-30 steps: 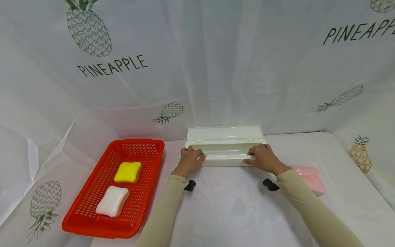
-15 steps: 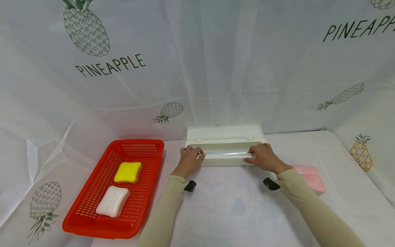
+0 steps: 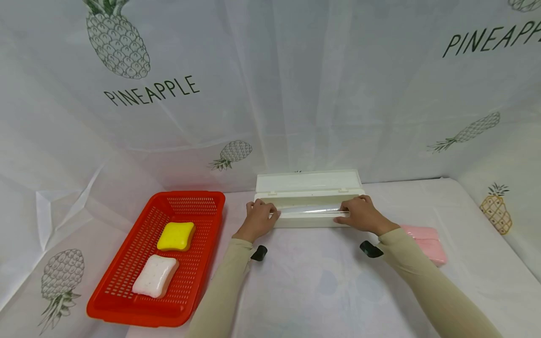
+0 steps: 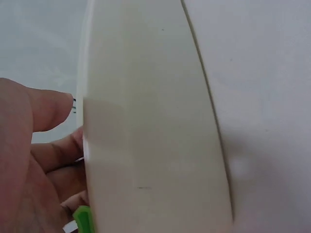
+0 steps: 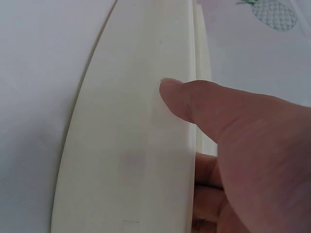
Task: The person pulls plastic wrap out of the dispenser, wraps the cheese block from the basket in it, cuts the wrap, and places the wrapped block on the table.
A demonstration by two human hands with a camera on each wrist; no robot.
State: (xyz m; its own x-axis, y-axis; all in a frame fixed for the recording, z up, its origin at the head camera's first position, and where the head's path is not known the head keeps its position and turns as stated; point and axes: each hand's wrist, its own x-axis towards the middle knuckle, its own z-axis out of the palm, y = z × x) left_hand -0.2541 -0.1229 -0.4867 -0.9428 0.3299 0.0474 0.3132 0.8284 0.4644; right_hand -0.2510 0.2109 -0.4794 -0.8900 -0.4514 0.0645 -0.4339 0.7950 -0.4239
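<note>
A long white cling film dispenser (image 3: 310, 220) stands at the back of the table, its hinged lid (image 3: 307, 182) raised. Glossy clear film (image 3: 308, 209) shows inside it between my hands. At its left end my left hand (image 3: 257, 219) holds the front rim, fingers curled inside; in the left wrist view the thumb (image 4: 51, 110) is beside the rim. My right hand (image 3: 361, 215) grips the right end. Its thumb (image 5: 182, 99) presses the front wall (image 5: 126, 136), and its fingers reach behind. The fingertips inside the dispenser are hidden.
A red perforated basket (image 3: 203, 277) at left holds a yellow sponge-like block (image 3: 176, 236) and a white one (image 3: 155, 276). A pink packet (image 3: 427, 243) lies beside the right forearm. A green part (image 4: 84, 219) shows by the left fingers. Pineapple-printed cloth (image 3: 287, 103) hangs behind.
The clear film between my hands has shifted slightly within the dispenser. Both hands stay at the same ends, and the view has moved very slightly.
</note>
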